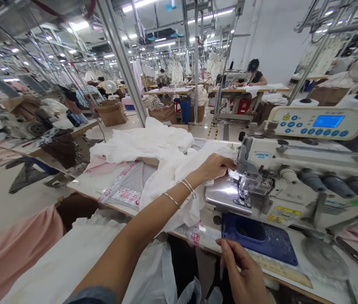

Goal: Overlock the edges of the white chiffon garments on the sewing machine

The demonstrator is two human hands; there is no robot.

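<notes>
White cloth sprawls at 9 o'clock from the left hand, which has its edge pinched between nearly closed fingers. Right hand is around 5:30 from there, fingers curled, honestly can't tell if it's holding anything. Sewing machine sits at 3.

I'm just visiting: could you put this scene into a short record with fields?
Place: sewing workshop
Left hand: fingers at the white fabric, close to the sewing machine
Right hand: near the front edge of the table, by the blue plate; whether it holds anything is unclear
Display: lit blue
Background: a co-worker, farther back
</notes>
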